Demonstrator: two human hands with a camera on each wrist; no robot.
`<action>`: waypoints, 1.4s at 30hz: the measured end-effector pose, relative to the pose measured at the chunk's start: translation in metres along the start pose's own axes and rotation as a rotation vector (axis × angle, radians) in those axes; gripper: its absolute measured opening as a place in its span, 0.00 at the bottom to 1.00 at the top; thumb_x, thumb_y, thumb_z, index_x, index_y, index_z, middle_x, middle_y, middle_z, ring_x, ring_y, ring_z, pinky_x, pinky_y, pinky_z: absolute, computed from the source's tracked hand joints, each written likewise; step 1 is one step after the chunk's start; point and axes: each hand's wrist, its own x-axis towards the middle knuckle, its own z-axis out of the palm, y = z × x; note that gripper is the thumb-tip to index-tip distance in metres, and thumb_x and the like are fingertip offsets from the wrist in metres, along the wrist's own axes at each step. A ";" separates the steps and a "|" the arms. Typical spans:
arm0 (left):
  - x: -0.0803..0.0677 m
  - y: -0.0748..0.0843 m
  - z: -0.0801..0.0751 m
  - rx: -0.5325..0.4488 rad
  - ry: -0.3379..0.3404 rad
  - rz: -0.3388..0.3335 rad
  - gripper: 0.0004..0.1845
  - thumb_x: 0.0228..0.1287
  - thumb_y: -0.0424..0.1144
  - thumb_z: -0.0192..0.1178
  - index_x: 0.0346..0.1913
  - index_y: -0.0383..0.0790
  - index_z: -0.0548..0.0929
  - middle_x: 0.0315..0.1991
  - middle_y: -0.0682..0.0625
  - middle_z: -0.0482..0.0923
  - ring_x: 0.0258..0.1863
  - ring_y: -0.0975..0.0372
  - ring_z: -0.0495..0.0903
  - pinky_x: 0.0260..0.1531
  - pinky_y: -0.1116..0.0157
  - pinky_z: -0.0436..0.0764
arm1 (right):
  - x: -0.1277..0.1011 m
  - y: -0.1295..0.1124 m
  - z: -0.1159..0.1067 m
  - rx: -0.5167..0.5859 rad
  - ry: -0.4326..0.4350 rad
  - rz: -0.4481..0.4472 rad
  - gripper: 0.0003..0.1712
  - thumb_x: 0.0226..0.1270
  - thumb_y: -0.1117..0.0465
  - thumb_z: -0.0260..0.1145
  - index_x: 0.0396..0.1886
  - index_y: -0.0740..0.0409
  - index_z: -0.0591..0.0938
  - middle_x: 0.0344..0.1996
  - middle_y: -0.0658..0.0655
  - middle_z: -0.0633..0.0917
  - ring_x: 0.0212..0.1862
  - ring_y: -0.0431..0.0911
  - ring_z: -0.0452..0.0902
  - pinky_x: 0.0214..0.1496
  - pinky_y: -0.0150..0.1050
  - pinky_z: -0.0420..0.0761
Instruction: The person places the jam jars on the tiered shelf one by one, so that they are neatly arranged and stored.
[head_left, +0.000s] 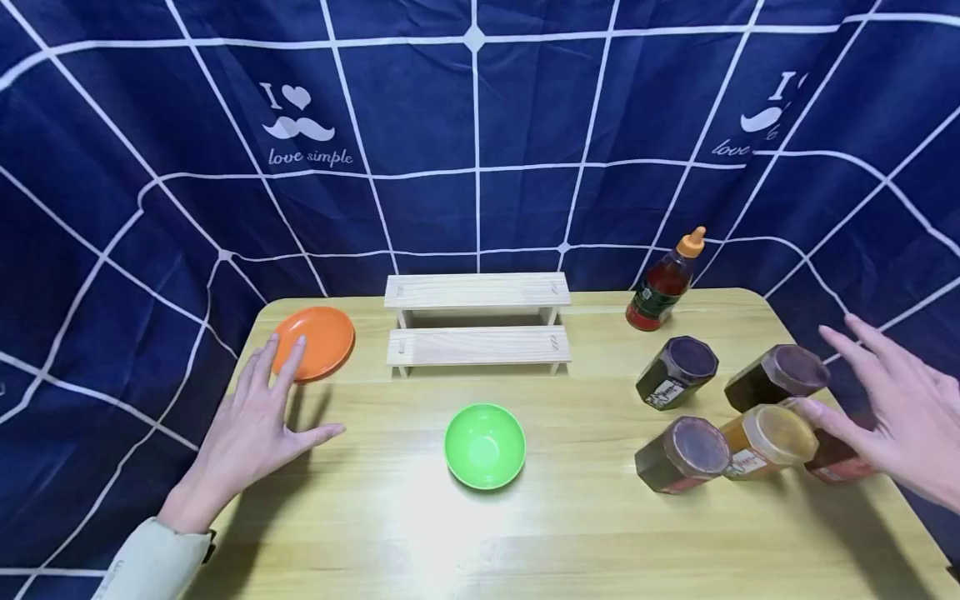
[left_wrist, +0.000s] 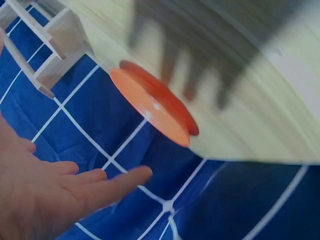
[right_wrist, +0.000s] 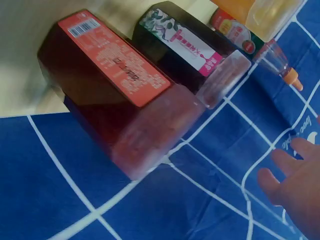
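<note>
My left hand [head_left: 251, 425] hovers over the table's left side, fingers spread, with its fingertips overlapping the orange plate [head_left: 330, 342] in the head view. The left wrist view shows that hand holding nothing, the plate lying flat beyond it. On the right, my right hand [head_left: 892, 400] is raised with fingers apart and nothing in it. Beneath it stands a jar with a red label [right_wrist: 115, 75], partly hidden by the hand in the head view. Beside that are a jar of amber contents [head_left: 768, 437] and a dark jar [head_left: 783, 375]. Two more dark jars, one nearer [head_left: 684, 454] and one farther [head_left: 677, 372], stand to their left.
A green bowl [head_left: 485, 446] sits mid-table. Behind it stands a two-step wooden rack [head_left: 477, 343]. A red sauce bottle with an orange nozzle cap [head_left: 663, 283] is at the back right. Blue gridded cloth [head_left: 420, 117] hangs behind and beside the table.
</note>
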 end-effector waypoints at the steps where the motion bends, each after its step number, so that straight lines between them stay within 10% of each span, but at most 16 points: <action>1: 0.002 0.001 0.000 -0.053 -0.002 -0.008 0.72 0.49 0.66 0.84 0.90 0.47 0.52 0.85 0.30 0.51 0.74 0.25 0.62 0.47 0.20 0.75 | -0.001 0.001 0.000 0.020 0.019 -0.003 0.53 0.62 0.55 0.76 0.86 0.57 0.66 0.87 0.63 0.57 0.85 0.66 0.49 0.84 0.64 0.40; 9: 0.022 0.013 0.005 -0.424 -0.082 -0.156 0.65 0.64 0.54 0.81 0.91 0.51 0.45 0.83 0.29 0.57 0.78 0.32 0.62 0.65 0.25 0.69 | -0.018 0.010 0.000 0.075 0.131 0.001 0.46 0.65 0.58 0.73 0.83 0.60 0.71 0.85 0.53 0.64 0.82 0.32 0.53 0.76 0.30 0.46; 22: 0.061 0.024 0.050 -0.713 -0.120 -0.164 0.58 0.70 0.42 0.77 0.91 0.53 0.47 0.84 0.36 0.60 0.79 0.36 0.63 0.70 0.35 0.71 | -0.056 0.031 0.022 0.314 0.394 0.152 0.46 0.58 0.67 0.71 0.79 0.70 0.72 0.78 0.40 0.70 0.77 0.35 0.62 0.80 0.29 0.51; 31: 0.086 0.032 0.080 -0.827 -0.135 -0.185 0.64 0.65 0.39 0.81 0.91 0.54 0.44 0.84 0.31 0.56 0.77 0.33 0.65 0.68 0.36 0.76 | -0.080 0.033 0.033 0.431 0.417 0.404 0.51 0.55 0.79 0.68 0.83 0.58 0.70 0.66 0.36 0.75 0.68 0.35 0.70 0.64 0.16 0.63; 38: 0.098 0.037 0.094 -0.966 -0.150 -0.149 0.67 0.62 0.30 0.81 0.91 0.60 0.43 0.84 0.33 0.54 0.77 0.33 0.65 0.72 0.36 0.70 | -0.093 0.039 0.038 0.476 0.422 0.436 0.53 0.54 0.86 0.66 0.82 0.59 0.70 0.68 0.39 0.78 0.65 0.33 0.74 0.58 0.16 0.69; 42: 0.103 0.039 0.100 -0.961 -0.142 -0.096 0.65 0.62 0.28 0.80 0.91 0.54 0.45 0.86 0.38 0.51 0.81 0.37 0.59 0.76 0.36 0.64 | -0.101 0.052 0.042 0.723 0.439 0.391 0.55 0.50 0.92 0.64 0.80 0.60 0.72 0.64 0.45 0.84 0.59 0.30 0.81 0.58 0.16 0.73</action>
